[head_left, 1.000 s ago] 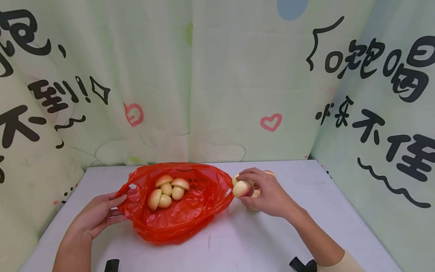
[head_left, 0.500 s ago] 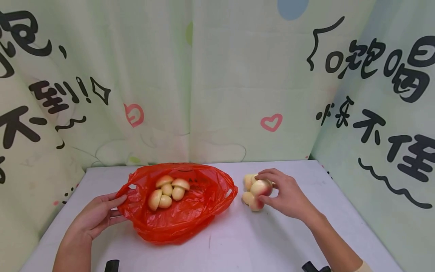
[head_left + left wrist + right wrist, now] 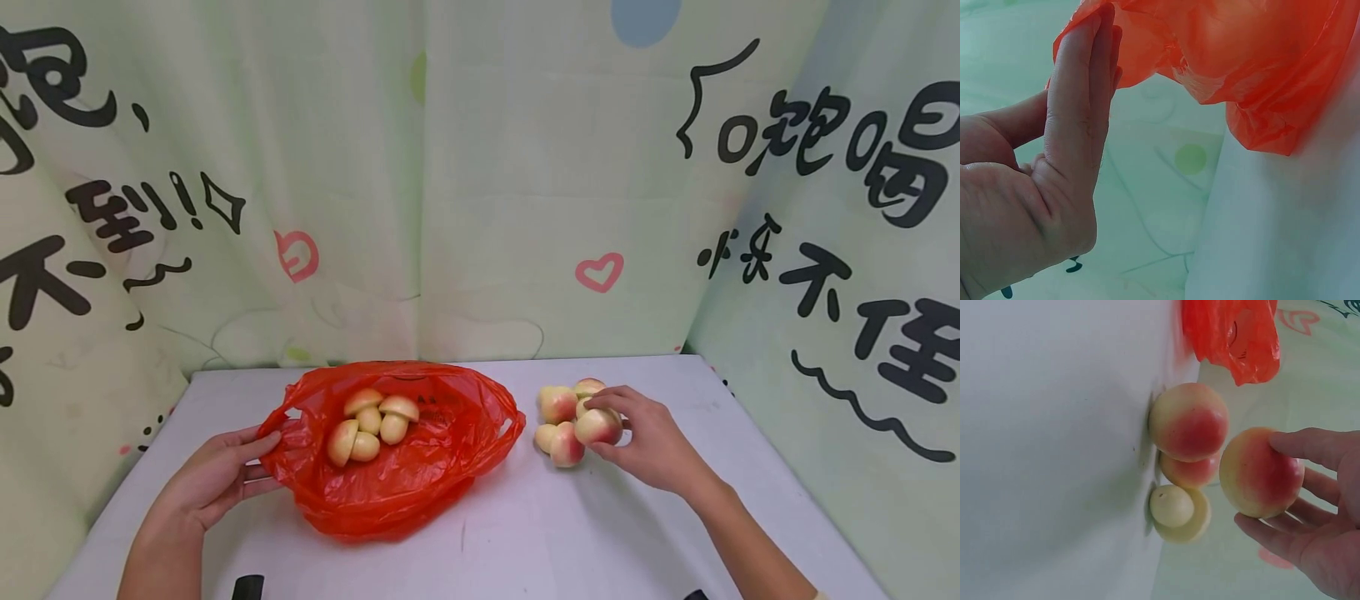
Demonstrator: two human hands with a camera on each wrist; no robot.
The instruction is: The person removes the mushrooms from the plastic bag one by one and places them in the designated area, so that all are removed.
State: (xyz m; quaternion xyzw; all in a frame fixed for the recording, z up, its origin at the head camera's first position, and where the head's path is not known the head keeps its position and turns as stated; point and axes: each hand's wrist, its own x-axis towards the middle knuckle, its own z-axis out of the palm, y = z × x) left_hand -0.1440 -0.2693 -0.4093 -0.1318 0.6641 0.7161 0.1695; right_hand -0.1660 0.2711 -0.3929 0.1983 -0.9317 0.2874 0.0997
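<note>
A red plastic bag [image 3: 390, 492] lies open-mouthed on the table, with three toy-like mushrooms [image 3: 392, 427] inside. My left hand [image 3: 217, 475] pinches the bag's left rim between thumb and fingers; in the left wrist view the fingers [image 3: 1072, 94] are long and straight against the plastic. To the right of the bag, my right hand [image 3: 648, 437] holds another mushroom by its red-blushed cap [image 3: 598, 427]. The right wrist view shows thumb and fingers around that cap [image 3: 1260, 475], its stem out of sight. Beside it sit three more mushrooms [image 3: 558, 403], partly covering one another.
The white table [image 3: 480, 567] ends at a pale green printed curtain [image 3: 480, 208], which also hangs along both sides. Black objects [image 3: 247, 587] show at the bottom edge of the head view.
My right hand has moved right, away from the bag's right rim, with the mushroom held throughout, and then slightly lower beside the other mushrooms. My left hand has stayed on the bag.
</note>
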